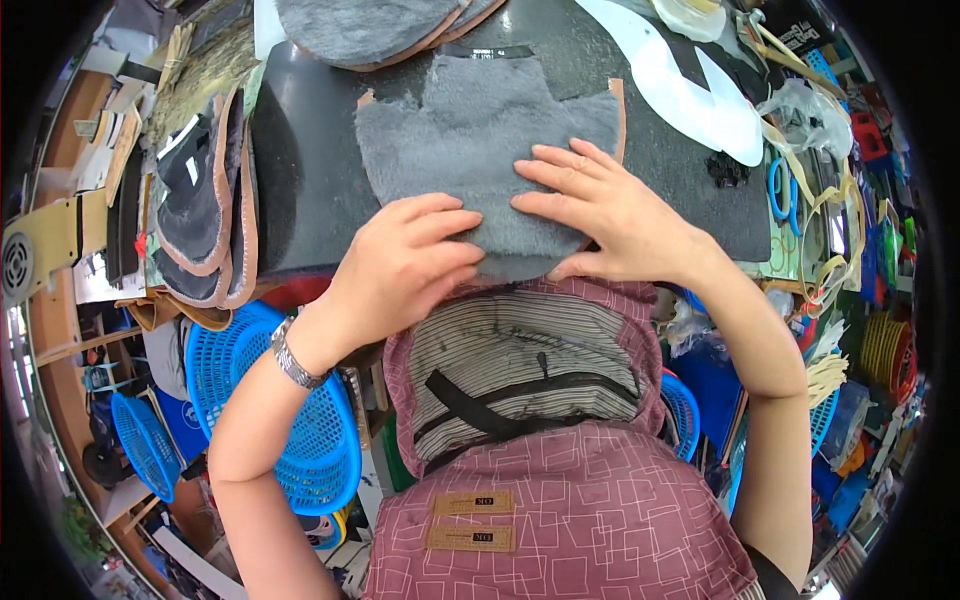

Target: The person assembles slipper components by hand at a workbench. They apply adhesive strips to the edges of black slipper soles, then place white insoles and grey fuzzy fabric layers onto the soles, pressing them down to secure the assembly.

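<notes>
A grey plush-faced piece (455, 150) with brown edges at its upper corners lies on the black work surface (300, 170) in front of me. On its near left part rests my left hand (405, 255), fingers stretched together over the pile and pointing right. My right hand (610, 215) lies on its right side, fingers spread and thumb at the near edge. Both palms face down and neither hand grips anything that shows. A dark label strip (487, 52) sits at the piece's far edge.
More grey plush pieces (370, 25) with brown rims are stacked at the far edge. Dark brown-edged pieces (195, 200) lie at the left. White curved templates (680, 85) and blue-handled scissors (783, 190) are on the right. Blue baskets (320, 440) stand below the table.
</notes>
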`<state>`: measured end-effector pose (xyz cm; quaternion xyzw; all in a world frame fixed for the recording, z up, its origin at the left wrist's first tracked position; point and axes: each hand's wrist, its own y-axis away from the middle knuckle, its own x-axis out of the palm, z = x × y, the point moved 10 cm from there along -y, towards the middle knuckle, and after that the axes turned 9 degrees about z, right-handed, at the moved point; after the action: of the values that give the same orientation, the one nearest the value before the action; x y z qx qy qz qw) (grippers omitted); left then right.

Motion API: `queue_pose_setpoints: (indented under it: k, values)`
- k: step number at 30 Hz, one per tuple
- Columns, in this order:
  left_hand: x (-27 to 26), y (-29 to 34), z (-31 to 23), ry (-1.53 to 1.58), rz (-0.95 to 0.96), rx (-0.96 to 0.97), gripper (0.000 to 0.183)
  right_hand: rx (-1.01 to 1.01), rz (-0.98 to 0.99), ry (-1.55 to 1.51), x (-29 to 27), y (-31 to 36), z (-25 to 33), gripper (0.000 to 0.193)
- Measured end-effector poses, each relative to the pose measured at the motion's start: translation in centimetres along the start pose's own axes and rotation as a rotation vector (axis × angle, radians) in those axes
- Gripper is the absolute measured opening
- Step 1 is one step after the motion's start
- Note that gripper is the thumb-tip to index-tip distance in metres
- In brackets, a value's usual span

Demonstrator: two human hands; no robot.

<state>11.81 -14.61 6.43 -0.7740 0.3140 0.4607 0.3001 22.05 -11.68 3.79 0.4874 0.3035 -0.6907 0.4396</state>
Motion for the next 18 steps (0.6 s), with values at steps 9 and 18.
queue_pose_setpoints:
  k: [9,18]
  values:
    - [0.1,0.8,0.8,0.06,-0.193,0.019,0.024,-0.081,-0.304,0.016,-1.3,0.2,2.8,0.036]
    - [-0.5,-0.9,1.5,0.068,-0.042,-0.013,0.06,0.055,-0.456,0.329,-0.7,-0.6,4.8,0.032]
